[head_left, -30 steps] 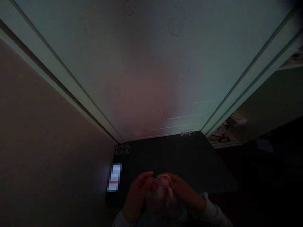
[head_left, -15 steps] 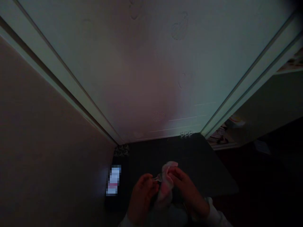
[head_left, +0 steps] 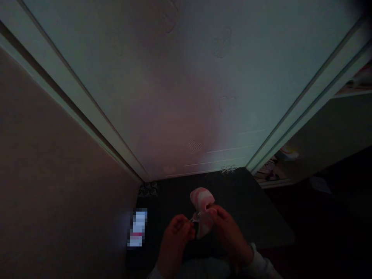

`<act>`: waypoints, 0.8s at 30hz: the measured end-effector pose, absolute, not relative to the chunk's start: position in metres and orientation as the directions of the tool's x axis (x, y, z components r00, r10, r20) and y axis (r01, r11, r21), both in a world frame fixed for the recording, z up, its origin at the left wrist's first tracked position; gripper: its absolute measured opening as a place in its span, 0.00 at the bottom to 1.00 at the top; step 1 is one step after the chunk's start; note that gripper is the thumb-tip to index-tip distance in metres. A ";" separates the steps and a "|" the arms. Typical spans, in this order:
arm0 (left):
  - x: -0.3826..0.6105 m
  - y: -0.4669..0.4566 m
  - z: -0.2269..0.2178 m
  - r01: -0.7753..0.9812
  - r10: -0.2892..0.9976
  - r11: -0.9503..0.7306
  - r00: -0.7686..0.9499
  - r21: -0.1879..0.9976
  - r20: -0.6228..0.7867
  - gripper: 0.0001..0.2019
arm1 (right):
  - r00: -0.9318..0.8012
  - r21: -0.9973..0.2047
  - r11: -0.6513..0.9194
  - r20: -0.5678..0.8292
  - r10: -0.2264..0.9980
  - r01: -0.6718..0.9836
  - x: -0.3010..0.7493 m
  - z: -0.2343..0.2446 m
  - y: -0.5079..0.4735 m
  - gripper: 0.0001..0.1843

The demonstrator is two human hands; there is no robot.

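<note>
The room is very dim. My left hand point(head_left: 176, 238) and my right hand point(head_left: 229, 232) meet over a dark table point(head_left: 247, 205) at the bottom centre. Between them is a small pink-and-white striped piece of cloth, perhaps a sock point(head_left: 202, 209). My right hand pinches the cloth near its middle, and its upper end sticks up past my fingers. My left hand's fingers are pinched on a tiny shiny thing point(head_left: 195, 218) at the cloth's edge; I cannot make out what it is.
A lit phone screen point(head_left: 137, 228) lies at the table's left edge. Small glinting objects point(head_left: 148, 189) sit at the far left corner and others point(head_left: 229, 168) at the far edge. A pale wall panel rises behind the table. Shelves with items point(head_left: 273, 170) stand to the right.
The striped cloth has risen from between my hands and now sticks up above my right fingers. Both hands have shifted slightly forward and apart.
</note>
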State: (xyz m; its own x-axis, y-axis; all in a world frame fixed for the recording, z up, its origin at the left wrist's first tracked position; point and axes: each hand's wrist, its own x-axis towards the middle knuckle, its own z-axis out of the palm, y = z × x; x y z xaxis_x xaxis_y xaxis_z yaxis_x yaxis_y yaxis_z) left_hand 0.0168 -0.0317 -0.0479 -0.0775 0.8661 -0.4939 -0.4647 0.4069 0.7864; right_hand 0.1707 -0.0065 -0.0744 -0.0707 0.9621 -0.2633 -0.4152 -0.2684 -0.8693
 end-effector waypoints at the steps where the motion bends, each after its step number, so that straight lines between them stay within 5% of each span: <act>1: 0.015 -0.031 -0.047 -0.462 0.863 0.405 -0.093 0.789 -0.497 0.17 | -0.053 -0.834 -0.286 -0.297 0.953 -0.472 0.172 -0.072 -0.004 0.14; 10: 0.008 -0.026 -0.058 -0.465 0.861 0.441 -0.023 0.768 -0.508 0.16 | -0.166 -0.695 -0.382 -0.359 0.918 -0.610 0.173 -0.047 0.002 0.11; 16: 0.010 -0.029 -0.061 -0.511 0.855 0.433 -0.028 0.743 -0.517 0.18 | -0.231 -0.773 -0.382 -0.305 0.924 -0.507 0.162 -0.056 -0.005 0.26; 21: 0.011 -0.030 -0.055 -0.516 0.852 0.452 0.009 0.727 -0.524 0.18 | -0.154 -0.855 -0.339 -0.302 0.941 -0.393 0.163 -0.070 -0.008 0.15; 24: 0.013 -0.029 -0.054 -0.529 0.859 0.454 0.047 0.717 -0.510 0.18 | -0.141 -0.868 -0.313 -0.280 0.949 -0.386 0.164 -0.074 -0.011 0.16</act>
State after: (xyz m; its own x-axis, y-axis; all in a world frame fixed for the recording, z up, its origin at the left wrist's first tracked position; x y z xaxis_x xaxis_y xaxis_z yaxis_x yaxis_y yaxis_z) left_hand 0.0127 -0.0288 -0.0544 0.0465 0.8591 -0.5097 -0.5289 0.4540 0.7170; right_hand 0.1640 -0.0106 -0.0735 -0.1407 0.9495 -0.2805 -0.3862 -0.3135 -0.8675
